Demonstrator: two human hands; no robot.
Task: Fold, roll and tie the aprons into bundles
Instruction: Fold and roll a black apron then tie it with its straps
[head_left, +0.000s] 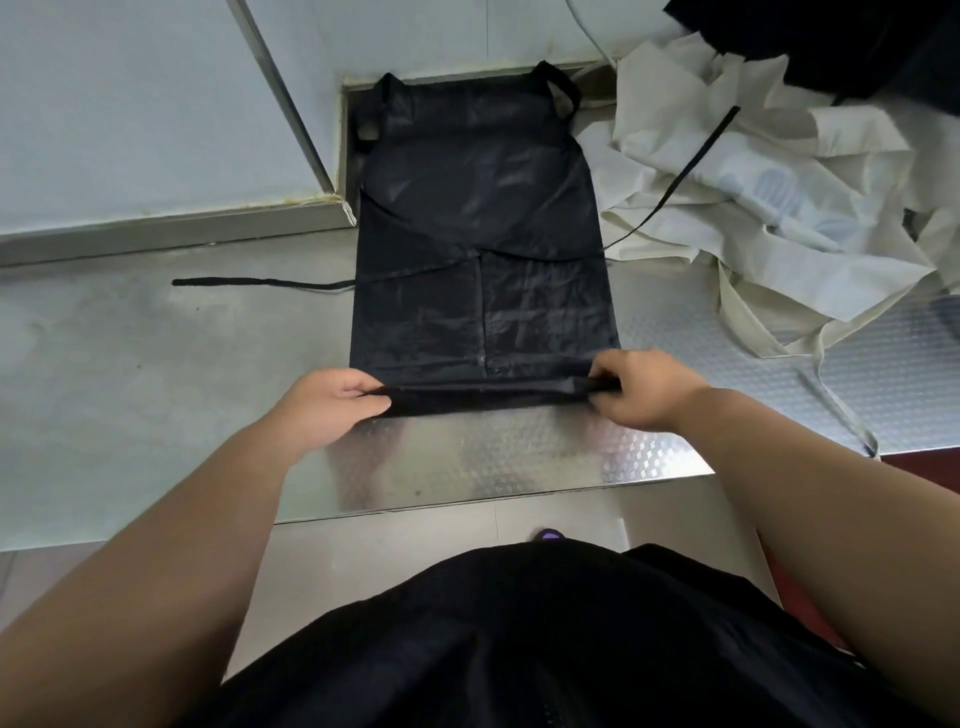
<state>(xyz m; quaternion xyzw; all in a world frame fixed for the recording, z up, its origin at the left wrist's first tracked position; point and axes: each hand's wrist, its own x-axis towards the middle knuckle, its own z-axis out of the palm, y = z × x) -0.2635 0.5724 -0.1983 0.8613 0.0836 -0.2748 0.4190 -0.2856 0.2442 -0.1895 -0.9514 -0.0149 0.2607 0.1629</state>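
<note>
A black apron (483, 234) lies flat on the steel table (156, 353), folded into a long narrow panel with its neck loops at the far end. Its near edge is turned over into a thin roll (488, 397). My left hand (332, 402) pinches the roll's left end, and my right hand (641, 387) pinches its right end. One black tie strap (260, 283) trails out to the left across the table. Another black strap (680, 174) lies over the cloth pile on the right.
A heap of cream-coloured aprons (753, 208) covers the table's right side, with one cream strap (841, 410) hanging over the front edge. Dark fabric (857, 47) sits at the far right corner. A wall panel (156, 114) rises behind the table on the left.
</note>
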